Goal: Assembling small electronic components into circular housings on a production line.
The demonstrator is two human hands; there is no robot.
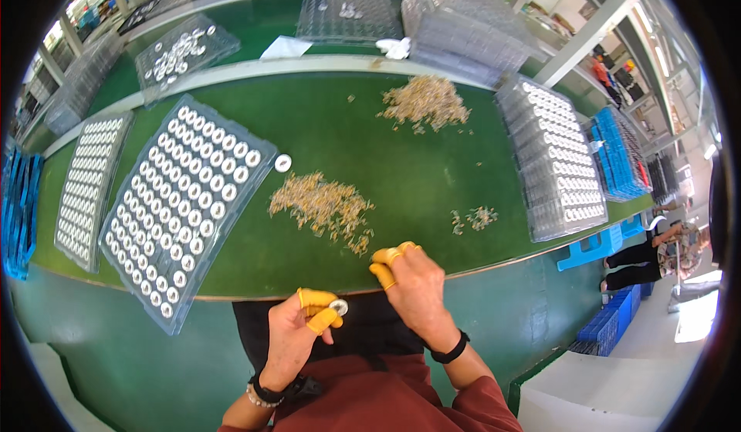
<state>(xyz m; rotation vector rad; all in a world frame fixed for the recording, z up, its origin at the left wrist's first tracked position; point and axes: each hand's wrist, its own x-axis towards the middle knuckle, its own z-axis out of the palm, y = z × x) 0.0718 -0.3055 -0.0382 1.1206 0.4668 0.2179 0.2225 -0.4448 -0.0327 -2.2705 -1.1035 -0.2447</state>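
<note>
My left hand (287,335), yellow covers on its fingertips, pinches a small round white part (342,307) with a metallic-looking centre, just off the near edge of the bench. My right hand (417,287), also with yellow fingertip covers, is over the bench edge with thumb and fingers drawn together. Whatever they may hold is too small to make out. Close beyond these fingers lies a loose pile of tiny tan and silvery pieces (320,204). A smaller cluster of such pieces (478,218) is to its right. One round white part (283,162) sits alone beside the large tray.
A clear tray (265,156) full of round white parts slants at left, with another filled tray (93,177) beyond it. Stacked filled trays (532,193) stand at right. A bigger pile of tiny pieces (426,102) lies at the back. A person (671,250) is at far right.
</note>
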